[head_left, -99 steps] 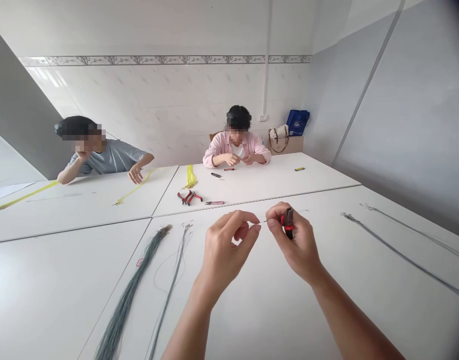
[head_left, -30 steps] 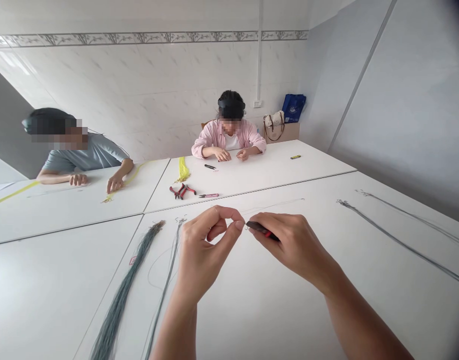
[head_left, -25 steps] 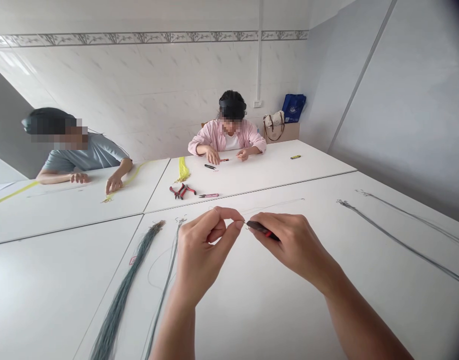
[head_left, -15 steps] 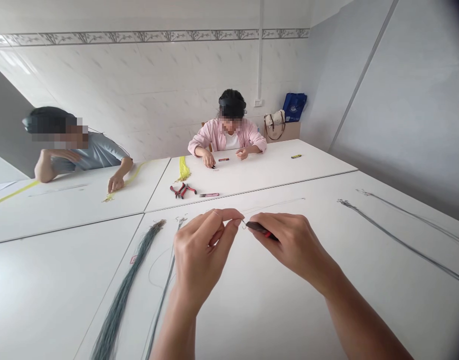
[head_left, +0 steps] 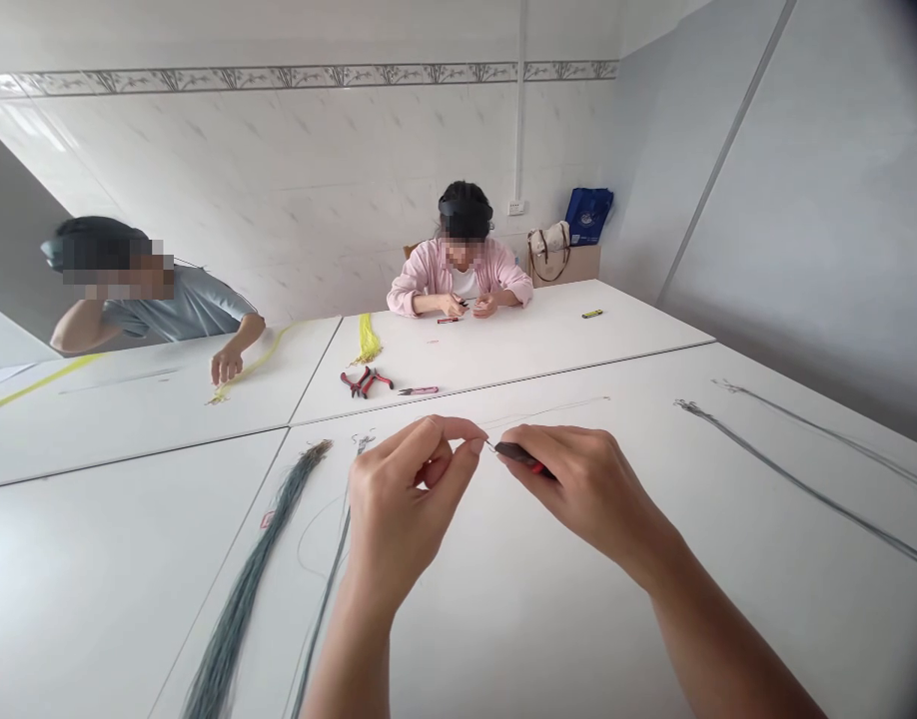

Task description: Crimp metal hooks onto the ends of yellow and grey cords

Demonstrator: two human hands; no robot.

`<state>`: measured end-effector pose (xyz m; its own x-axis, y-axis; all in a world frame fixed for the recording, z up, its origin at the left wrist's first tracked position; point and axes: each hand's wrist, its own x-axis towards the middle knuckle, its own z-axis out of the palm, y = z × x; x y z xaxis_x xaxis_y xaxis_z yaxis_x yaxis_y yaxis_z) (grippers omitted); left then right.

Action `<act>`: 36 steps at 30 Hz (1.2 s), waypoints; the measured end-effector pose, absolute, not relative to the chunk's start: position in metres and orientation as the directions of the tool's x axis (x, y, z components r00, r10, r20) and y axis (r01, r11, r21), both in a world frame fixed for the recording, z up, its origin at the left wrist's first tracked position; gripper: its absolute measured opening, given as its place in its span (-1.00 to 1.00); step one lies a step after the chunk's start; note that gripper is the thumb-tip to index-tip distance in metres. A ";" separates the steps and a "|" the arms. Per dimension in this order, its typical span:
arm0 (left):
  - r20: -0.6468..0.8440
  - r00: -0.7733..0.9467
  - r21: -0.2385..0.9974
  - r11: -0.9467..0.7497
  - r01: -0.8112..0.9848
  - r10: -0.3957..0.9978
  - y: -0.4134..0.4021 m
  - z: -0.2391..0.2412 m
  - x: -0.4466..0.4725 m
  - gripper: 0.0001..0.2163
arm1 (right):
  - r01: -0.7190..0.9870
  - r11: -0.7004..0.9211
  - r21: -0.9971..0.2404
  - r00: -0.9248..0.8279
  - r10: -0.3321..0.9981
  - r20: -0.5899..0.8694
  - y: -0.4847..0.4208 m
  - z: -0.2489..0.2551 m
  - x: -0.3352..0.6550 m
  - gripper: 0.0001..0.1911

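My left hand (head_left: 410, 499) pinches a tiny fish hook (head_left: 490, 445) between thumb and forefinger. It is thin and small, and its exact shape is hard to make out. Closed around a small black-and-red tool (head_left: 524, 458) is my right hand (head_left: 582, 489). The tool's dark tip points at the hook, almost touching it; my palm hides the rest. Left of my left hand lies a thick bundle of grey-green fishing line (head_left: 253, 569), with a thinner bundle (head_left: 331, 589) beside it. A thin line (head_left: 555, 407) stretches over the table behind my hands.
Red-handled pliers (head_left: 366, 381) and pink snips (head_left: 419, 390) lie ahead. More grey line bundles (head_left: 795, 469) lie at right. Yellow strands (head_left: 367, 340) rest on the far table (head_left: 525, 350). Two people sit across, one in pink (head_left: 421, 275), one in grey-blue (head_left: 196, 300).
My hands barely shift; the hook's bend, visible before, now shows less beside the tool tip. The person in pink has brought both hands together. The other person's arm moved slightly.
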<state>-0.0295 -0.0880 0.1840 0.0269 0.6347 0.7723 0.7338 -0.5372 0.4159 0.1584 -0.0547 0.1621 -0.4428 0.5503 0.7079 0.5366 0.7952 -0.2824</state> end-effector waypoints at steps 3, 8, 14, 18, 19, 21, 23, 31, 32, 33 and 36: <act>0.762 0.048 0.415 -0.543 0.730 0.646 -0.089 0.186 -0.032 -0.89 | 0.532 0.785 -0.318 -0.438 0.576 0.690 -0.055 0.163 0.158 -0.83; 0.799 0.051 0.365 -0.552 0.750 0.599 -0.091 0.190 -0.033 -0.87 | 0.518 0.777 -0.358 -0.437 0.600 0.670 -0.054 0.165 0.160 -0.82; 0.803 0.076 0.345 -0.566 0.749 0.591 -0.092 0.190 -0.032 -0.87 | 0.522 0.771 -0.366 -0.435 0.610 0.662 -0.054 0.166 0.160 -0.84; 0.803 0.090 0.329 -0.564 0.758 0.589 -0.092 0.188 -0.030 -0.87 | 0.529 0.765 -0.366 -0.431 0.614 0.661 -0.055 0.165 0.159 -0.83; 0.803 0.094 0.323 -0.562 0.761 0.588 -0.091 0.187 -0.029 -0.87 | 0.532 0.765 -0.363 -0.431 0.613 0.662 -0.055 0.165 0.159 -0.83; 0.802 0.103 0.312 -0.561 0.767 0.588 -0.091 0.186 -0.029 -0.86 | 0.533 0.767 -0.357 -0.434 0.610 0.663 -0.055 0.165 0.159 -0.82; 0.805 0.106 0.308 -0.564 0.766 0.584 -0.091 0.186 -0.028 -0.85 | 0.535 0.767 -0.355 -0.433 0.610 0.664 -0.055 0.165 0.159 -0.82; 0.802 0.099 0.322 -0.566 0.759 0.590 -0.091 0.186 -0.027 -0.83 | 0.547 0.751 -0.370 -0.432 0.632 0.644 -0.055 0.163 0.161 -0.81; 0.799 0.098 0.324 -0.562 0.761 0.593 -0.091 0.186 -0.027 -0.83 | 0.548 0.750 -0.371 -0.432 0.633 0.642 -0.055 0.163 0.161 -0.82; 0.798 0.097 0.325 -0.559 0.763 0.595 -0.091 0.186 -0.027 -0.84 | 0.548 0.749 -0.371 -0.433 0.634 0.640 -0.055 0.162 0.161 -0.82; 0.805 0.102 0.303 -0.554 0.776 0.584 -0.091 0.186 -0.027 -0.84 | 0.541 0.747 -0.386 -0.433 0.641 0.634 -0.054 0.161 0.160 -0.81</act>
<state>-0.0272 -0.0912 0.1862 0.1022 0.5844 0.8050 0.7756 -0.5535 0.3033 0.1603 -0.0543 0.1615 -0.4325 0.6406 0.6345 0.5411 0.7473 -0.3856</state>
